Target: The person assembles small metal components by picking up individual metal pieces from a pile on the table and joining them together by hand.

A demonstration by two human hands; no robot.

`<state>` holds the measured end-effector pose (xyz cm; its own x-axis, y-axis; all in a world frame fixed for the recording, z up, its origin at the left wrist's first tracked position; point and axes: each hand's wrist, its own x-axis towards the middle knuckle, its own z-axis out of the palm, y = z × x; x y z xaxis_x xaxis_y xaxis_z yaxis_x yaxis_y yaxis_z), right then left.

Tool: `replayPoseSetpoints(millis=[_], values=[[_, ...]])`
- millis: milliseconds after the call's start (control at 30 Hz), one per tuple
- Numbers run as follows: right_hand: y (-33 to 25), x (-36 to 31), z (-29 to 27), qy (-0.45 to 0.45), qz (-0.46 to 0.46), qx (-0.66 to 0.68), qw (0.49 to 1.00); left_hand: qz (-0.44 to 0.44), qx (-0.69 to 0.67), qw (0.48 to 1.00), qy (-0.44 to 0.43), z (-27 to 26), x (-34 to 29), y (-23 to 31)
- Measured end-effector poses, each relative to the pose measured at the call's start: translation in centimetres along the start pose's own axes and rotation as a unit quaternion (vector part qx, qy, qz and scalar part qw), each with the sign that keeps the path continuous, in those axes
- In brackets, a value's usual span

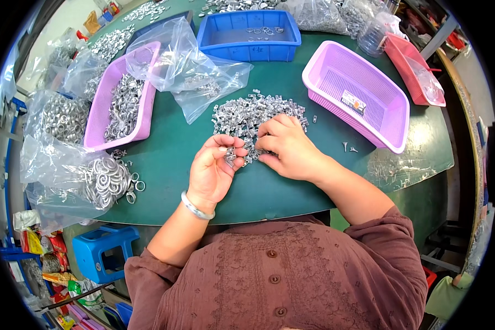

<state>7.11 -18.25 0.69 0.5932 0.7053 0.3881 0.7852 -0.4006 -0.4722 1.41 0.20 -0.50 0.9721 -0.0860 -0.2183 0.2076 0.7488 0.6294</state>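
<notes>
a brown button-front shirt on the person's torso lies nearest the camera, its front toward the near edge of a dark green counter. beyond that edge, the two bare hands work close together, apart by a narrow gap.

the left hand, with a pale bangle at its wrist, is turned partly palm-up; its fingers curl narrowly around a few small silver metal pieces at the fingertips. the right hand is back-up and bent downward, its fingertips in among the near right side of a loose heap of small, oblong, silver-coloured metal parts. whether those fingertips pinch a part, i cannot tell.

the heap lies straight ahead of the hands, away from the body, broadest from left to right at its far side and tapering into the gap between them. the single parts point every which way, with no shared long axis. the right hand is the nearer, already touching the heap and covering some of it; the left sits just off its near left edge.

to the right stands a purple slotted plastic basket, its long axis slanting from far left to near right.
</notes>
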Motion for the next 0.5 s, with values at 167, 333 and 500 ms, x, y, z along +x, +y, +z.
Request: replayPoseSetpoints(millis=[167,333,500], values=[[0.5,0.3,0.6,-0.004,-0.034,-0.063,0.997,-0.016,0.041,0.999,0.008,-0.5,0.4,0.1],[0.1,0.2,-0.1,0.009,0.005,0.041,0.999,-0.036,0.104,0.994,0.027,-0.3,0.1,-0.4],[0.6,0.5,-0.3,0.034,0.040,0.115,0.992,-0.058,0.152,0.986,0.026,0.0,0.2,-0.5]])
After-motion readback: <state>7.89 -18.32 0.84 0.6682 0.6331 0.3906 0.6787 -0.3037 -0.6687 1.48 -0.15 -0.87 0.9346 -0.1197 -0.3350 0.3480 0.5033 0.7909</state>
